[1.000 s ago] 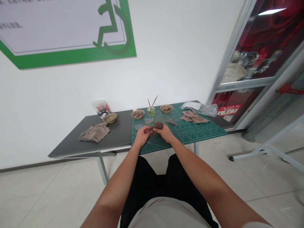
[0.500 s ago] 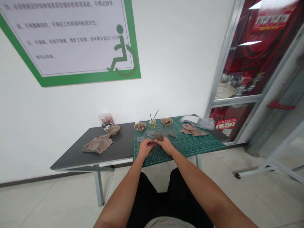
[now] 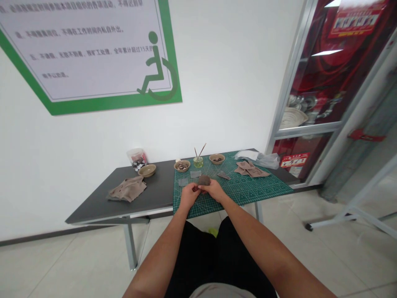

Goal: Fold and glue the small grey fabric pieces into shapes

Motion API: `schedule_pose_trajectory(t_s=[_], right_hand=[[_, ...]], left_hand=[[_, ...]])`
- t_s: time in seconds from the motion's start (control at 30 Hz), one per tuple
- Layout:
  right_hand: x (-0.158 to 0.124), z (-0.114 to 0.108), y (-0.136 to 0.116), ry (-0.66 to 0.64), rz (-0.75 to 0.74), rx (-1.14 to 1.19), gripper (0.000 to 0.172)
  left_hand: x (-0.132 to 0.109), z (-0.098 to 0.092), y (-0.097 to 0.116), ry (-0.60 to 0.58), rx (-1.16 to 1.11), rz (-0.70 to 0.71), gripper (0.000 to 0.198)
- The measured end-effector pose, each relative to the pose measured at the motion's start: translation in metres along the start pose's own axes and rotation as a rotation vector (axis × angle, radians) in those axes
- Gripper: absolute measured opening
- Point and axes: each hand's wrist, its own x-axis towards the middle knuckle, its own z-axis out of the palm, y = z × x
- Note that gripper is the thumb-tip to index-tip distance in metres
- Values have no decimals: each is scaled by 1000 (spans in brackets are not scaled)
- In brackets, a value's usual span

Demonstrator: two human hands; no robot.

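Both my hands meet over the green cutting mat (image 3: pixel 248 190) on the dark grey table (image 3: pixel 155 192). My right hand (image 3: pixel 214 189) is closed round a small dark brown-grey lump (image 3: pixel 204 180). My left hand (image 3: pixel 189 193) is pinched beside it, its fingertips holding something small and reddish against the lump; I cannot make out what it is. Small grey fabric pieces (image 3: pixel 195 174) lie on the mat just beyond my hands.
At the back of the mat stand two tan bowls (image 3: pixel 182 165) (image 3: pixel 217 158) and a small glass with sticks (image 3: pixel 198 161). Beige cloths lie left (image 3: pixel 127 189) and right (image 3: pixel 250 169). Another bowl (image 3: pixel 147 169), a plastic jar (image 3: pixel 137 157), a clear bag (image 3: pixel 257 156), a glass cabinet (image 3: pixel 322 95).
The view has tilted up, so the wall sign shows more fully. My hands stay together on the mat, drawn slightly nearer me, still working the lump.
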Motion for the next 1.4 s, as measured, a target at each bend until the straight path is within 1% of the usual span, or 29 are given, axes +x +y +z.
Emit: schedule_pose_trajectory(t_s=[0.1, 0.23, 0.43, 0.53, 0.7, 0.9, 1.0, 1.07, 1.23, 1.3, 1.4], right_hand=[[-1, 1, -1, 10, 6, 46, 43], [-3, 1, -4, 31, 35, 105, 45], [-5, 1, -6, -24, 57, 73, 43], [-6, 0, -6, -24, 49, 80, 42], [-6, -1, -3, -15, 40, 84, 40], [-3, -1, 3, -1, 3, -14, 34], [-3, 0, 3, 22, 12, 22, 34], [-4, 0, 1, 25, 11, 51, 34], [-4, 1, -2, -27, -35, -64, 36], [-4, 1, -1, -20, -34, -49, 37], [-4, 0, 0, -7, -21, 28, 38]], left_hand=[[-1, -1, 1, 0, 29, -3, 14], [-3, -3, 5, -11, -31, -24, 14], [-3, -2, 2, -2, -18, -36, 15], [-4, -2, 1, -25, -20, -27, 15], [-4, -5, 4, -35, -106, -38, 14], [-5, -4, 4, -24, 12, -8, 16], [-6, -4, 4, -45, -33, 5, 12], [-6, -4, 4, -34, -39, 6, 11], [-7, -3, 5, -20, 88, 28, 13], [-7, -3, 5, -27, 96, 38, 13], [-6, -3, 5, -44, 28, 18, 12]])
